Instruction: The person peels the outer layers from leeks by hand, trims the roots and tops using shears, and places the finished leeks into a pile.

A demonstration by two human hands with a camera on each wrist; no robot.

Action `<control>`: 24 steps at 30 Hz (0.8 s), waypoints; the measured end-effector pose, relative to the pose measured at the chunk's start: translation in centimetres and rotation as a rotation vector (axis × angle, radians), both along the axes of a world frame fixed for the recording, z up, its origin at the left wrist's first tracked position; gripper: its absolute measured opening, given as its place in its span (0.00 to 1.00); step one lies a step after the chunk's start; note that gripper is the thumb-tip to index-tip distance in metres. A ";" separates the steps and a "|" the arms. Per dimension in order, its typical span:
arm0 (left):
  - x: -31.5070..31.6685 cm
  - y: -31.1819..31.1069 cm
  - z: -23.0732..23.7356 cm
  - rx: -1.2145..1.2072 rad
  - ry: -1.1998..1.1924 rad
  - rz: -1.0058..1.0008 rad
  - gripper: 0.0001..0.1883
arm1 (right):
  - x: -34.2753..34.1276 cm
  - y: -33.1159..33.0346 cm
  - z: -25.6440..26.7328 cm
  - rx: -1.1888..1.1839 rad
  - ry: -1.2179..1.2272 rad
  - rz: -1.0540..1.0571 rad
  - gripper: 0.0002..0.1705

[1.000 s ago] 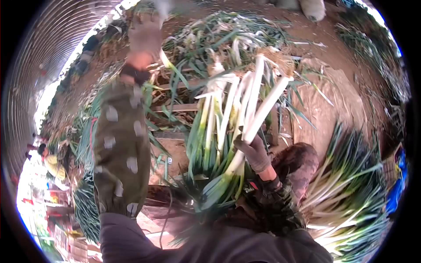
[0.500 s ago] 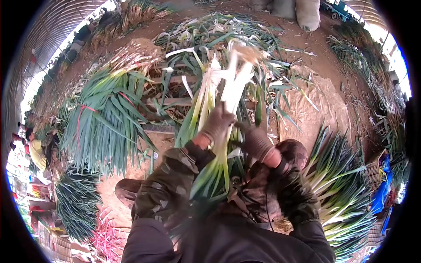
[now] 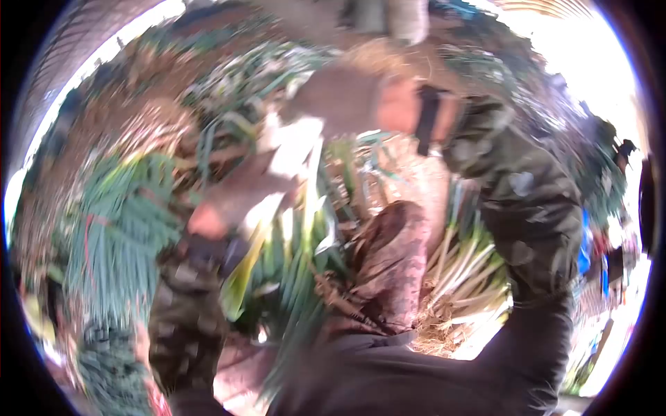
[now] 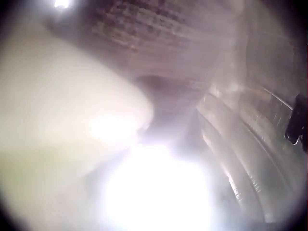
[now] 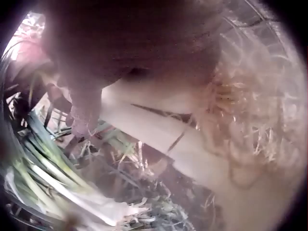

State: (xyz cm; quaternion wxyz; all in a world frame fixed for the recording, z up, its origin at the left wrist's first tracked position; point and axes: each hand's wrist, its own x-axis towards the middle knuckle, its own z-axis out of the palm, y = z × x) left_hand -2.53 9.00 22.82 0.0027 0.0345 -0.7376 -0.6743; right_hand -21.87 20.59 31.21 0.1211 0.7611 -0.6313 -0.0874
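A handful of green onions lies slantwise between my two gloved hands, roots up to the right and leaves hanging down to the left; the head view is blurred. My left hand grips the white stalks lower down. Nearer the root end, my right hand holds them from above. In the right wrist view its glove wraps over the white stalks, with the brown roots beyond. One pale stalk fills the left side of the left wrist view, close by the glove.
A big bundle of green onions tied with red string lies at the left. Loose green onions are heaped at the right, past my bent knee. Leaf scraps cover the ground ahead, and a pale sack stands farther back.
My left hand came back from reaching out at the upper left and took hold of the stalks. Both hands then rose, the right one moving up towards the roots. The head view has shifted.
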 end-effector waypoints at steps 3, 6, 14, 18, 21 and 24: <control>1.3 -0.7 -2.8 0.007 -0.118 -0.115 0.23 | 2.0 2.1 -0.8 0.227 0.136 -0.125 0.16; 1.6 0.3 -3.1 -0.234 -0.131 -0.012 0.22 | 0.5 5.2 -3.9 -0.002 0.107 -0.003 0.08; -0.8 -8.5 -3.1 -1.660 0.306 0.700 0.22 | -7.9 28.8 -3.3 -0.698 0.140 -0.931 0.20; 3.7 -14.6 -7.7 -1.192 0.347 0.882 0.40 | -8.3 49.3 -18.1 -0.893 0.095 -1.237 0.22; 8.7 -15.1 -16.6 -1.219 0.039 0.741 0.39 | 0.0 60.2 -38.9 -1.036 -0.538 -1.580 0.12; 13.1 -18.6 -27.3 -0.812 -0.107 0.511 0.31 | 8.6 62.6 -50.3 -1.006 -0.881 -2.147 0.12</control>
